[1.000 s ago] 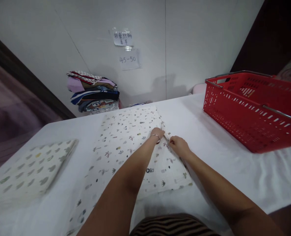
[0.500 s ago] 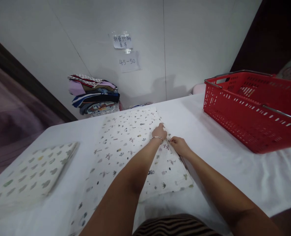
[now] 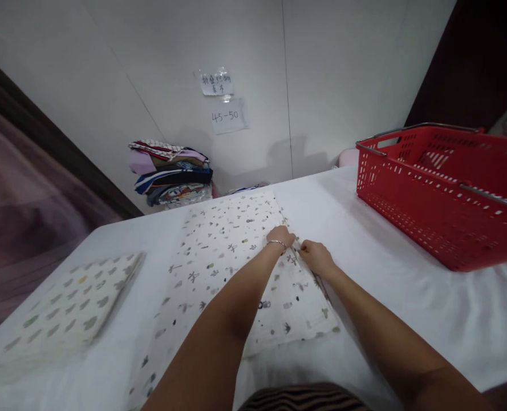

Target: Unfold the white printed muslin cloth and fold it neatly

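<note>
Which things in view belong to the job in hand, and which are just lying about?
In use:
- left hand
- right hand
- spread cloth
- white table beneath

Apparently not in use:
- folded cloth
- stacked fabrics
- red basket
- wall notes

Pale grey wall (image 3: 351, 68) with thin seams (image 3: 287, 91) behind a white-covered table (image 3: 317, 211).

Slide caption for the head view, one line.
Left hand and right hand at the edge of a plant-print white cloth, a red shopping basket to the right.
</note>
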Tool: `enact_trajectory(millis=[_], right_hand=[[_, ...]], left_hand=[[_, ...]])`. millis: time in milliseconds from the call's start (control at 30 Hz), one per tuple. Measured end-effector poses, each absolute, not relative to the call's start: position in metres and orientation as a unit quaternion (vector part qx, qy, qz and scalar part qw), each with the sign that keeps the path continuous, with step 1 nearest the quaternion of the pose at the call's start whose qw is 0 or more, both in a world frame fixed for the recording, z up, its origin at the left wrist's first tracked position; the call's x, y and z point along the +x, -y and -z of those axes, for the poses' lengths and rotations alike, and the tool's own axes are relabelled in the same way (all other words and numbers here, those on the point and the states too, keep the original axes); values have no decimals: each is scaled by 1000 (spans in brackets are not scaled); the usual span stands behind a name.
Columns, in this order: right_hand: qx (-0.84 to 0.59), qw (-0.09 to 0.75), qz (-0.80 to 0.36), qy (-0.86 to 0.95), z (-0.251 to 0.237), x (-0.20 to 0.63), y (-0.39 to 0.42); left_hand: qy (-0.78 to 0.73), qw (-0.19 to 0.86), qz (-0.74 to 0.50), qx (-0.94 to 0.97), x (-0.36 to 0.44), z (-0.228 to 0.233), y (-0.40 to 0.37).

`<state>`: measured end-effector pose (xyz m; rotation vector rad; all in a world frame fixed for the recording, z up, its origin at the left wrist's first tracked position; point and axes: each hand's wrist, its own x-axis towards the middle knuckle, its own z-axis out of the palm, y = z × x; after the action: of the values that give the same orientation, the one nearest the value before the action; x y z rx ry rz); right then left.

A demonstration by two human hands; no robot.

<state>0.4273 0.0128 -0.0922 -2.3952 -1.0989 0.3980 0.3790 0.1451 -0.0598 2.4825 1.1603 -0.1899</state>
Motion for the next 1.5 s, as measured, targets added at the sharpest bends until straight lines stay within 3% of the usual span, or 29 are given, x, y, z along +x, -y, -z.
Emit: enact_trajectory(millis=[267, 500, 867, 1200, 1500], right_hand=[[-799, 415, -133, 415, 100, 430, -10], [-749, 503, -192, 386, 103, 425, -9], [-809, 346, -194, 434, 92, 419, 0], [-795, 382, -283, 376, 84, 422, 8], [-782, 370, -319, 386, 94, 426, 6]], left_hand=[[-436, 193, 100, 873, 386, 59, -142], [-446, 185, 76, 872, 395, 58, -146], [-465, 206, 65, 859, 397, 61, -152], [-438, 195, 7, 877, 401, 55, -146], [-479, 276, -28, 833, 391, 72, -148]])
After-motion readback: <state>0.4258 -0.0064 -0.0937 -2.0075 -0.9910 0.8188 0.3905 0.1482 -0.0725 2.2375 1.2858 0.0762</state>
